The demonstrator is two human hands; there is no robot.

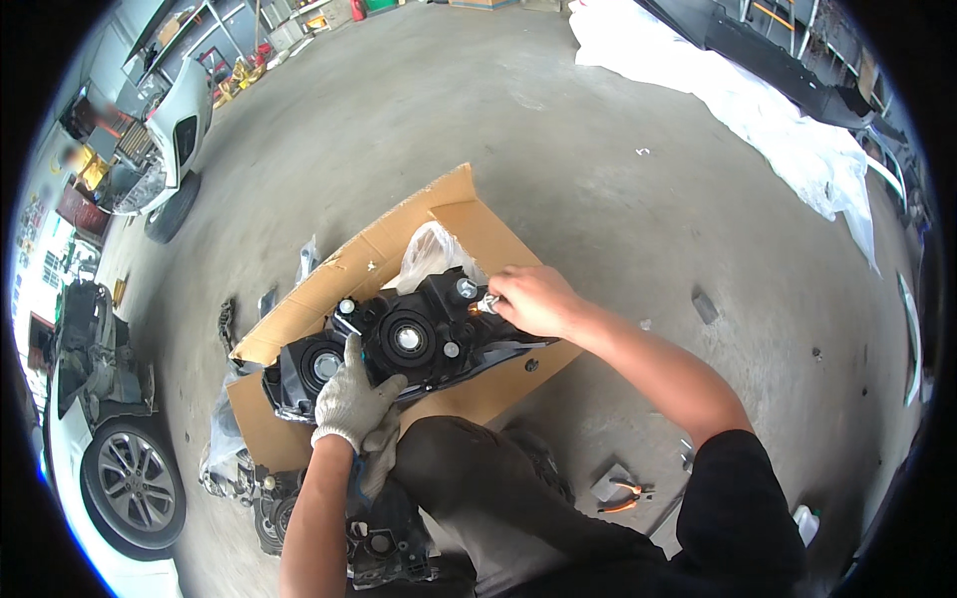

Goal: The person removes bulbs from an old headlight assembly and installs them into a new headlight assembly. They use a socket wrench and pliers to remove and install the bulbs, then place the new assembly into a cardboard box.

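Note:
A black car headlight housing point(404, 344), back side up with round sockets, lies on a flattened cardboard box point(469, 219) on the concrete floor. My left hand point(351, 399), in a white knit glove, presses on the housing's near edge between two round sockets. My bare right hand point(533, 299) pinches a small metal bulb fitting point(487, 303) at the housing's right end. A clear plastic bag point(431, 254) lies just behind the housing.
Orange-handled pliers point(626, 495) lie on the floor at my right. More black lamp parts point(379, 543) sit near my knee. A white car point(120, 478) stands at left, another white car point(169, 140) further back. White sheeting point(758, 120) covers the floor at upper right.

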